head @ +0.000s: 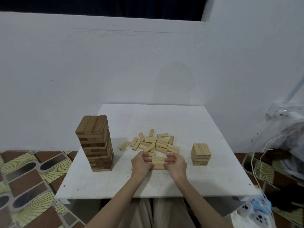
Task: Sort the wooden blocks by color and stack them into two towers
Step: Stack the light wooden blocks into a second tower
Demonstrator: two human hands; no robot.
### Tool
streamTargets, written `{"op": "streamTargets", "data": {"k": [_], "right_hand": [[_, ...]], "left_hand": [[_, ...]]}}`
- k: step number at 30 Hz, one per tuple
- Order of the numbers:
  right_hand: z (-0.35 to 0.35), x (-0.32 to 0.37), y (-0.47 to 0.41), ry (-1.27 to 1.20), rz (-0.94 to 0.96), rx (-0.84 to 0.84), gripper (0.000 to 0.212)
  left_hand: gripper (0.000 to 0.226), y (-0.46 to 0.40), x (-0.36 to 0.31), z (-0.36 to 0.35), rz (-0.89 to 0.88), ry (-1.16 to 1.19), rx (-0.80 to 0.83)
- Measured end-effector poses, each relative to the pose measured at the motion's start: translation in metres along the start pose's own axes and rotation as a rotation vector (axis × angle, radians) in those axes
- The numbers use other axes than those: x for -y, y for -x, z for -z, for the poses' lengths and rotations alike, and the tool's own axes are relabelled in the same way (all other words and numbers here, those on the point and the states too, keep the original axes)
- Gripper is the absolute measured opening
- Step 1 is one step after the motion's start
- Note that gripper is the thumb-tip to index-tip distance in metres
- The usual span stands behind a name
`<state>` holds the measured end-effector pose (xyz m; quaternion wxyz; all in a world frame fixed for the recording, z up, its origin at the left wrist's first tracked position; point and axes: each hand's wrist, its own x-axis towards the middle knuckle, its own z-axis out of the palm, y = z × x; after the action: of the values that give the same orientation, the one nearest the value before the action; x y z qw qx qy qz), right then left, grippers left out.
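Observation:
A tall tower of dark brown blocks [96, 143] stands on the left of the white table [164, 183]. A short tower of light blocks [201, 154] stands on the right. Between them lies a loose pile of light blocks [154, 143]. In front of the pile, a small group of light blocks [158, 162] lies side by side on the table. My left hand [142, 162] holds its left end and my right hand [176, 162] holds its right end, fingers curved around the group from both sides.
The table stands against a white wall. Patterned floor tiles [29, 181] show on the left. Cords, a bag and a wall socket [283, 112] crowd the right side. A plastic bag with a toy [256, 209] lies at the lower right.

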<state>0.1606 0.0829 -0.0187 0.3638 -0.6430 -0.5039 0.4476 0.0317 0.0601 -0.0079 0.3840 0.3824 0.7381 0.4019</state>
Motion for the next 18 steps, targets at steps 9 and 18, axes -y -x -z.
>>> {"op": "streamTargets", "data": {"k": [9, 18], "right_hand": [[0.015, 0.012, -0.004, -0.042, 0.047, -0.009, 0.030], [0.051, 0.045, -0.015, -0.036, 0.116, -0.045, 0.031]], "left_hand": [[0.040, 0.002, -0.018, -0.001, -0.035, 0.053, -0.005], [0.041, 0.000, -0.056, -0.011, -0.097, 0.145, 0.015]]}}
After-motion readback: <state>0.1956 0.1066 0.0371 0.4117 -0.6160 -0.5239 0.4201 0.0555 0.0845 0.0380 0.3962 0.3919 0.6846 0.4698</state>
